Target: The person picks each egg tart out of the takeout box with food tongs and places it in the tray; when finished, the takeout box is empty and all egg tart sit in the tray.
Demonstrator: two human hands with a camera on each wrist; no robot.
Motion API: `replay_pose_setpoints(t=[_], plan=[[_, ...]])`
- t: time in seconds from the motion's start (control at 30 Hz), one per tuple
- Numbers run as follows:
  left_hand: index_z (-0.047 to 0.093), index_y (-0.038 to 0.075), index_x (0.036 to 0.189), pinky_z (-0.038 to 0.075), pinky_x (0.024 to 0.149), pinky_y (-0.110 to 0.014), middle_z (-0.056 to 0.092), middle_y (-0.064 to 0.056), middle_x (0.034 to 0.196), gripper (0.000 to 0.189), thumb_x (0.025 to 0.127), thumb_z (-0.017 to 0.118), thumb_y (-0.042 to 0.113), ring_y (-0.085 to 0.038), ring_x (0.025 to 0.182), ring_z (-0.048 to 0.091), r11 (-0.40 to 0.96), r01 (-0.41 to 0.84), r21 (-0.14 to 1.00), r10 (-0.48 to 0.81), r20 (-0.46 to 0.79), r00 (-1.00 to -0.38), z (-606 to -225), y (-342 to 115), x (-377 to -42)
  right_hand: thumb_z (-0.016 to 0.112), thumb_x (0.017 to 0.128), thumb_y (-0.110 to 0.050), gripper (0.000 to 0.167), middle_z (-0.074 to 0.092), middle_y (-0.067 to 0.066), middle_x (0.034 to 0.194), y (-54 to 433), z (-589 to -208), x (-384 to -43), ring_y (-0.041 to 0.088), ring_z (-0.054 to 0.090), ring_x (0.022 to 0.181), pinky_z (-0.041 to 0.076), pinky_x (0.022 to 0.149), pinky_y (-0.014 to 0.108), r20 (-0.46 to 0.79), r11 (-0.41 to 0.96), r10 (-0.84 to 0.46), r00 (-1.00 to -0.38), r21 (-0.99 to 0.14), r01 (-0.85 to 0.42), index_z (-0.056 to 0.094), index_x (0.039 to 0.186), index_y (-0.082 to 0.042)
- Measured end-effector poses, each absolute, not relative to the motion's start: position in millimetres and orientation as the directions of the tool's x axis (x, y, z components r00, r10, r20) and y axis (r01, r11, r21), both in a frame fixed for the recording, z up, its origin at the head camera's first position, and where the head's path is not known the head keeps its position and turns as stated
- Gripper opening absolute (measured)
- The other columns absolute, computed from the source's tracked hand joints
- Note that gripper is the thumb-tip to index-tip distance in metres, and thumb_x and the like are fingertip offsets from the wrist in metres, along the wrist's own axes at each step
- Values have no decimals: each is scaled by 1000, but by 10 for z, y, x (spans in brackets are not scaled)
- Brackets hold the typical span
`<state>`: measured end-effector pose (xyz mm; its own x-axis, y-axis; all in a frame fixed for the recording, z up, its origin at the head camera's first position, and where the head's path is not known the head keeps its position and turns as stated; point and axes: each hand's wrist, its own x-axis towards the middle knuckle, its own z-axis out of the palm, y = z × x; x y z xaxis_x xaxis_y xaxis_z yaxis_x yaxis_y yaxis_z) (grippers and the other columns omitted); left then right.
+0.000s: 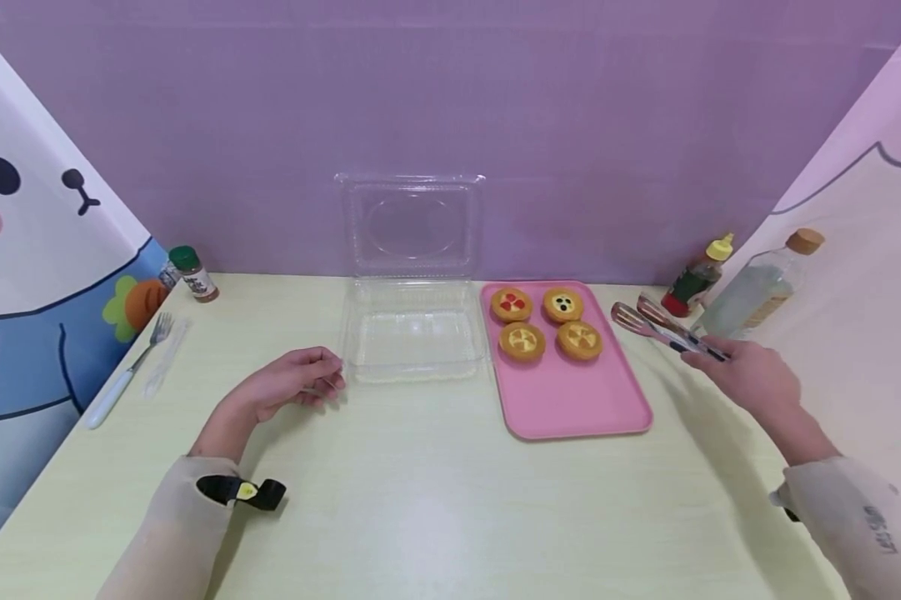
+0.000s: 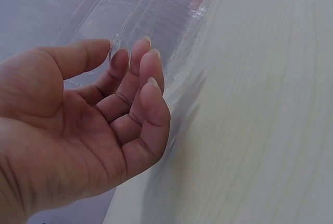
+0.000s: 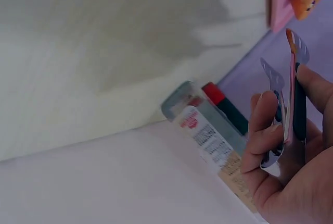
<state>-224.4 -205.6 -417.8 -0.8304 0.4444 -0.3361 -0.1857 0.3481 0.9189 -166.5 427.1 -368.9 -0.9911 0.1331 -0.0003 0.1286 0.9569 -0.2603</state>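
Note:
In the head view my right hand (image 1: pixel 753 375) grips metal tongs (image 1: pixel 668 329) with dark handles, their two slotted ends spread apart above the table, right of a pink tray (image 1: pixel 570 408). Nothing is between those ends. On the tray lie several small round tarts, among them a red-topped one (image 1: pixel 512 304) and one with dark dots (image 1: pixel 563 305). My left hand (image 1: pixel 296 383) is at the left front corner of a clear plastic container (image 1: pixel 412 371), whose lid (image 1: pixel 412 225) stands raised behind. The left wrist view shows thumb and index finger pinching the container's edge, other fingers loosely curled.
At the far right stand a sauce bottle (image 1: pixel 696 277) with a yellow cap and a larger clear bottle (image 1: pixel 758 287) with a cork-coloured top. On the left are a green-capped spice jar (image 1: pixel 195 275), a fork (image 1: pixel 131 371) and a clear wrapped utensil (image 1: pixel 167 358).

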Motion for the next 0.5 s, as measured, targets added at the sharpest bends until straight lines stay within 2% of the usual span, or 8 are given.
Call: replay_pose_setpoints(t=[0.1, 0.27, 0.5], plan=[[54, -1, 114, 55, 75, -32, 65, -3, 99, 37, 104, 54, 35, -16, 87, 63, 347, -187, 919, 444, -337, -830, -4187, -2052, -2245, 51, 95, -64, 72, 67, 32, 105, 4319, -3790, -1675, 43, 63, 81, 37, 47, 36, -34, 950, 160, -986, -266, 164, 56, 138, -6], [54, -1, 115, 55, 76, -32, 64, -3, 99, 37, 104, 53, 34, -16, 87, 63, 346, -188, 919, 446, -338, -829, -4183, -2058, -2239, 51, 94, -66, 76, 61, 12, 79, 4341, -3881, -1704, 28, 54, 72, 34, 49, 35, -99, 942, 181, -978, -269, 202, 55, 139, -5], [54, 0, 114, 55, 76, -32, 64, -3, 99, 36, 104, 53, 35, -17, 88, 63, 351, -189, 917, 444, -340, -829, -4169, -2065, -2235, 52, 94, -65, 78, 61, 12, 82, 4371, -3939, -1747, 30, 54, 75, 34, 51, 34, -118, 947, 153, -981, -266, 179, 52, 142, -3]])
